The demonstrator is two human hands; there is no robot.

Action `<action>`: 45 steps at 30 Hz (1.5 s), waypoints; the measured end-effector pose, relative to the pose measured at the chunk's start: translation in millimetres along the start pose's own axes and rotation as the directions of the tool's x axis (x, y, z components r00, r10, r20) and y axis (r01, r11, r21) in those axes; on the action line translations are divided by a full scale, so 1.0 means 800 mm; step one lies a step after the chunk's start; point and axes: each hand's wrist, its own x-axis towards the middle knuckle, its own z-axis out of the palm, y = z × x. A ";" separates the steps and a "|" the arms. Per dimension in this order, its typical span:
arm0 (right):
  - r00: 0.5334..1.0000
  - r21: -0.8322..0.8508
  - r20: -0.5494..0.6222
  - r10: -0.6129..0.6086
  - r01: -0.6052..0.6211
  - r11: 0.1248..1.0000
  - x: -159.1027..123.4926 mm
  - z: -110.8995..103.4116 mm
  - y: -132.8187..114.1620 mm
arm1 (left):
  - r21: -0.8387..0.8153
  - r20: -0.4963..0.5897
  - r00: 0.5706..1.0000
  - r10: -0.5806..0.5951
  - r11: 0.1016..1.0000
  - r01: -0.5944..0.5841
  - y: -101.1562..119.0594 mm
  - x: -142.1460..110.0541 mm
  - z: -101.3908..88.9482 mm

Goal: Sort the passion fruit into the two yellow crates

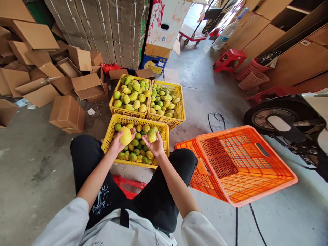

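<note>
My left hand [118, 141] is closed around a large yellow lemon [125, 136]. In my right hand [155, 145] is a greenish-yellow lemon [152, 135], with the fingers curled about its underside. Both hands are held above the near yellow crate [109, 136], which contains many green and yellow lemons [137, 151]. Just behind it stand two more yellow crates: the left one [128, 111] is heaped with larger, yellower lemons, and the right one [180, 102] holds greener ones.
To my right, an orange crate [258, 201] lies beside a second orange crate [188, 145]. Cardboard boxes [68, 111] are piled at the left. Farther right are a motorbike wheel [266, 116], a red stool [229, 59] and a black cable [208, 121] on the floor.
</note>
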 end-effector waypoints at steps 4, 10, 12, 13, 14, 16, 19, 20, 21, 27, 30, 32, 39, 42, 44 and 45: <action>0.998 0.024 -0.065 0.010 -0.008 1.000 -0.002 -0.002 -0.003 | -0.057 -0.030 0.999 -0.044 0.997 0.042 -0.011 0.005 0.009; 1.000 -0.006 -0.010 0.011 -0.011 1.000 -0.002 -0.001 -0.002 | -0.148 -0.007 0.996 -0.084 0.986 0.082 -0.013 -0.001 0.031; 1.000 -0.018 -0.011 -0.003 0.003 1.000 -0.002 -0.002 -0.002 | -0.170 -0.006 0.997 -0.076 0.983 0.074 -0.011 -0.004 0.038; 1.000 -0.015 -0.005 -0.008 0.007 1.000 -0.002 -0.001 -0.001 | -0.175 -0.011 0.998 -0.069 0.982 0.066 -0.011 -0.005 0.039; 1.000 -0.009 0.005 -0.009 0.009 1.000 -0.001 -0.001 -0.001 | -0.173 -0.019 0.998 -0.063 0.983 0.059 -0.010 -0.006 0.040; 1.000 -0.002 0.025 -0.012 0.012 1.000 -0.001 0.001 -0.001 | -0.157 -0.045 0.998 -0.053 0.987 0.046 -0.009 -0.006 0.038; 0.999 -0.011 0.035 -0.017 0.017 1.000 0.000 0.004 0.001 | -0.127 -0.081 0.996 -0.041 0.991 0.030 -0.005 -0.006 0.030; 0.999 -0.013 0.031 -0.023 0.023 1.000 0.000 0.004 0.001 | -0.122 -0.078 0.996 -0.044 0.992 0.034 -0.003 -0.006 0.027; 0.999 -0.013 0.022 -0.030 0.031 0.999 0.000 0.005 0.002 | -0.121 -0.069 0.996 -0.054 0.992 0.046 -0.002 -0.008 0.025; 0.996 -0.020 -0.077 -0.047 0.046 0.999 -0.001 -0.002 -0.001 | -0.130 -0.037 0.994 -0.107 0.986 0.101 0.006 -0.013 0.019; 0.996 -0.003 -0.090 -0.021 0.020 1.000 -0.003 -0.002 -0.001 | -0.111 -0.050 0.996 -0.068 0.992 0.062 0.004 -0.011 0.015; 0.998 0.007 -0.058 0.009 -0.008 1.000 -0.004 0.001 -0.001 | -0.098 -0.049 0.998 -0.050 0.994 0.045 -0.001 -0.008 0.014; 0.999 -0.050 0.008 0.032 -0.032 0.998 -0.004 0.009 0.001 | -0.076 -0.004 0.997 -0.081 0.994 0.081 -0.022 0.004 0.023; 0.999 -0.076 -0.029 0.040 -0.043 0.996 -0.003 0.004 0.001 | -0.055 -0.025 0.995 -0.094 0.994 0.093 -0.026 0.005 0.028; 0.997 -0.079 -0.059 0.048 -0.053 0.995 -0.004 0.001 0.000 | -0.033 -0.037 0.993 -0.110 0.994 0.109 -0.028 0.005 0.028; 0.997 -0.076 -0.064 0.049 -0.054 0.996 -0.005 0.001 0.000 | -0.025 -0.039 0.993 -0.111 0.994 0.110 -0.028 0.004 0.028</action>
